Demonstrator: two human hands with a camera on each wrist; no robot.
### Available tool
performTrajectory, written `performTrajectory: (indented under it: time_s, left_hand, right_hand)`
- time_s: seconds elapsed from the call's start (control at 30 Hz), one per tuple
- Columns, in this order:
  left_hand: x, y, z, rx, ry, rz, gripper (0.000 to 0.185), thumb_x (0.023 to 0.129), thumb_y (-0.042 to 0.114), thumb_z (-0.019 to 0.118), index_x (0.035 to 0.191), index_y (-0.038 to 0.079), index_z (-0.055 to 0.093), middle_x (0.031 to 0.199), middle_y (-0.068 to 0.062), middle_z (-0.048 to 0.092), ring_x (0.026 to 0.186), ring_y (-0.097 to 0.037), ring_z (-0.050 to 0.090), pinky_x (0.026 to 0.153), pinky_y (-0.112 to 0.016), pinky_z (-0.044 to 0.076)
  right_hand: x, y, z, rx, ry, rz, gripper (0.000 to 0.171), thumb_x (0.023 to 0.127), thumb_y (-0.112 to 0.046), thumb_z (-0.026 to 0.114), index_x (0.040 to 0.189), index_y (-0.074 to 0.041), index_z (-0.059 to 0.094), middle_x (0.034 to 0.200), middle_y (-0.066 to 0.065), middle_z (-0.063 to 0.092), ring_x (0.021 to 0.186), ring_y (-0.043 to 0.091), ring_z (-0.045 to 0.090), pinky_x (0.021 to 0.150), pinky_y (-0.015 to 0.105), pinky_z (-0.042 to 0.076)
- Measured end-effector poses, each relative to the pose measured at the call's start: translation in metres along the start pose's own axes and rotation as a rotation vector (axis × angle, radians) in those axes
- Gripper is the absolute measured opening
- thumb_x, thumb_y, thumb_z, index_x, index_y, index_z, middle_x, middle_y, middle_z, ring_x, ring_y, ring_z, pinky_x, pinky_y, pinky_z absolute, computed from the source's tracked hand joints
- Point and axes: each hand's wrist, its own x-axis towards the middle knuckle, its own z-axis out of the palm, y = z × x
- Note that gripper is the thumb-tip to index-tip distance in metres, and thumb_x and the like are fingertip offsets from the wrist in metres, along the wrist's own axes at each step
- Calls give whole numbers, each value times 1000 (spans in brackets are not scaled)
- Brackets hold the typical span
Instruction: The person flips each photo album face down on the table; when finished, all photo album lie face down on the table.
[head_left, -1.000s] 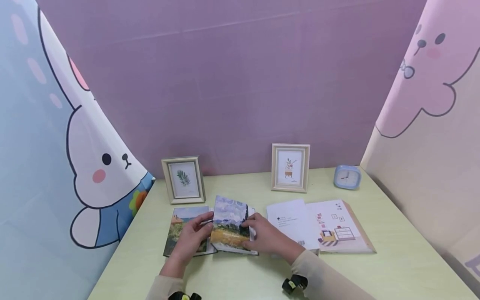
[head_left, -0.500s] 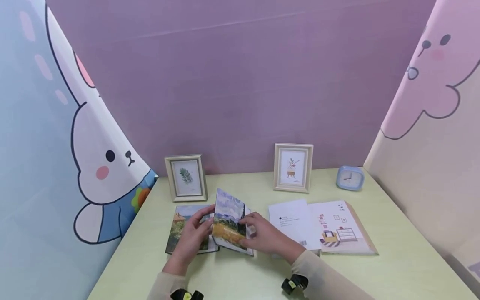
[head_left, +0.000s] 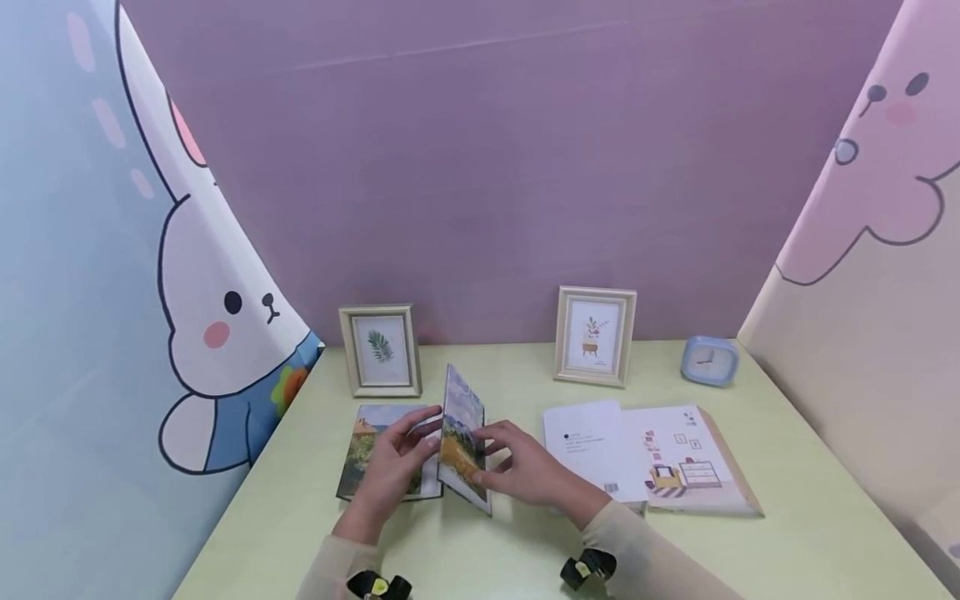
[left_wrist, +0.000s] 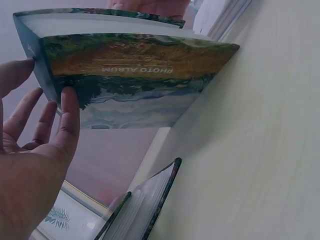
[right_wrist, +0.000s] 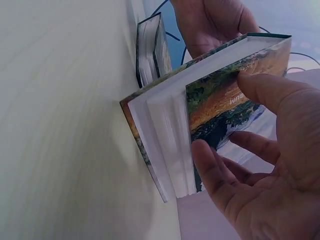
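A photo album (head_left: 459,429) with a painted landscape cover stands tilted, raised off the table, between both hands. My left hand (head_left: 390,467) holds it at the spine; in the left wrist view, the thumb lies at the spine and the index finger on a cover lettered "PHOTO ALBUM". My right hand (head_left: 528,468) has its thumb and bent fingers on the opposite cover, which gapes a little from the white pages in the right wrist view. Behind the left hand lies a second painted-cover album (head_left: 356,458), partly hidden by that hand.
Two white-covered books (head_left: 588,454) lie at the right, one overlapping a book with furniture drawings (head_left: 686,458). Behind stand a leaf picture frame (head_left: 381,350), a plant picture frame (head_left: 595,336) and a blue clock (head_left: 710,361). The pale table (head_left: 480,562) meets a purple backdrop.
The photo album has turned from facing me to nearly edge-on, its far edge rising. My right fingers have shifted with its cover. The head view has swung slightly left.
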Motion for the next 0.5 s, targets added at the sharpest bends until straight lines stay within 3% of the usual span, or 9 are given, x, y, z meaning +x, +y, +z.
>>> performTrajectory:
  time_s: [0.17,0.33,0.5]
  left_hand:
    - [0,1,-2,-36,-24,36,50,102,0,65,149,-3,49,151,-23,50,138,-34,52,106,-33,53]
    - [1,-1,-2,-66,-48,73,55,98,-1,69,149,-8,47,148,-28,52,137,-38,53,106,-37,54]
    - [1,-2,0,-27,-53,37,54,99,4,71,150,0,52,149,-24,53,137,-39,52,107,-37,53]
  right_hand:
    - [1,-4,3,90,-3,16,62,93,-23,82,150,-20,55,143,11,53,114,37,66,78,29,63]
    - [1,-9,5,140,3,12,61,94,-20,81,149,-21,55,146,12,54,111,37,68,80,31,63]
    - [0,-11,4,154,8,-1,61,95,-19,80,150,-19,55,147,8,54,118,38,65,82,30,62]
